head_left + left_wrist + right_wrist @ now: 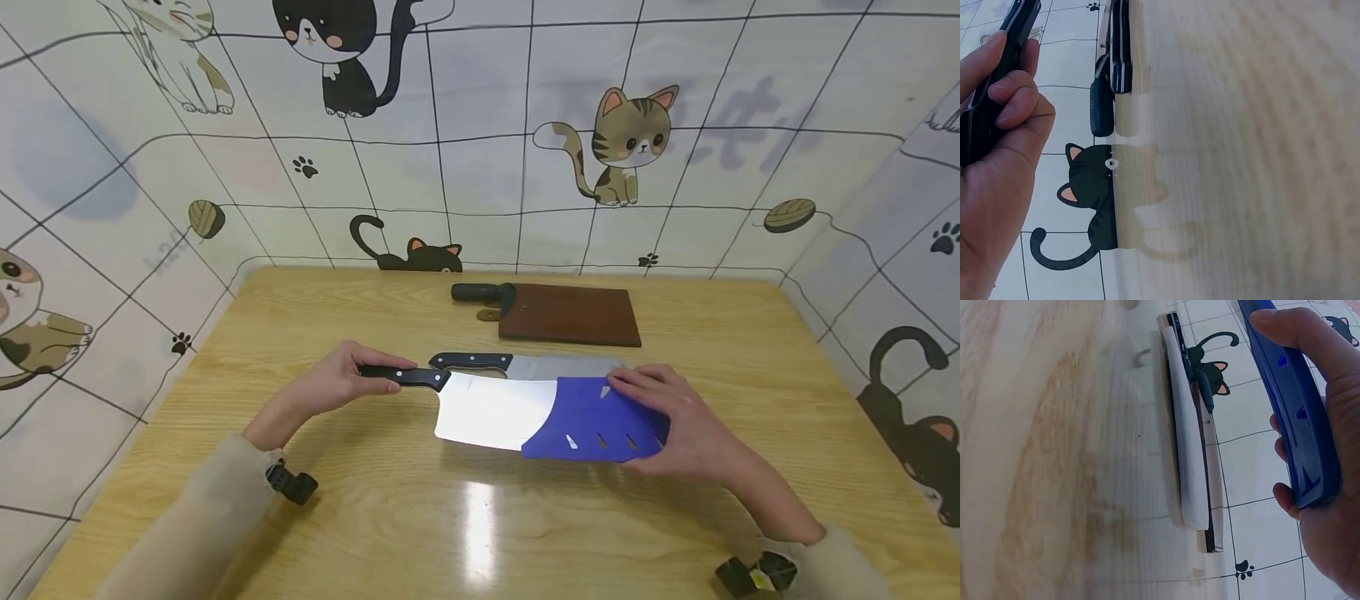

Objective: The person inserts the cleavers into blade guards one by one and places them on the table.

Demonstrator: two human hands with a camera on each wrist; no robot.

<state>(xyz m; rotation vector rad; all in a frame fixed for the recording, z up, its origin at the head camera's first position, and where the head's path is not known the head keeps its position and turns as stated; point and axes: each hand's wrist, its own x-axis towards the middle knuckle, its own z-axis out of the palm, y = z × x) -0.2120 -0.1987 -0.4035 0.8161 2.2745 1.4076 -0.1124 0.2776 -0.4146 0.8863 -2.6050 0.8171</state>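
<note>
A cleaver (pixel 480 410) with a bright, wide blade is held level above the table in the head view. My left hand (pixel 328 390) grips its black riveted handle (pixel 420 377), also seen in the left wrist view, where fingers curl round the handle (pixel 1019 28). A blue slotted blade cover (pixel 577 421) hides the outer part of the blade. Round the far end of that cover my right hand (pixel 686 421) is wrapped, thumb along one edge and fingers along the other. The right wrist view shows the same grip on the blue cover (pixel 1300 419).
Just behind lies a second cleaver (pixel 472 361) with a black handle, its blade partly hidden by the held one. Farther back is a dark-handled knife in a brown sheath (pixel 570 315). Cat-printed cloth (pixel 480 175) rises behind the wooden table (pixel 360 517) and at both sides.
</note>
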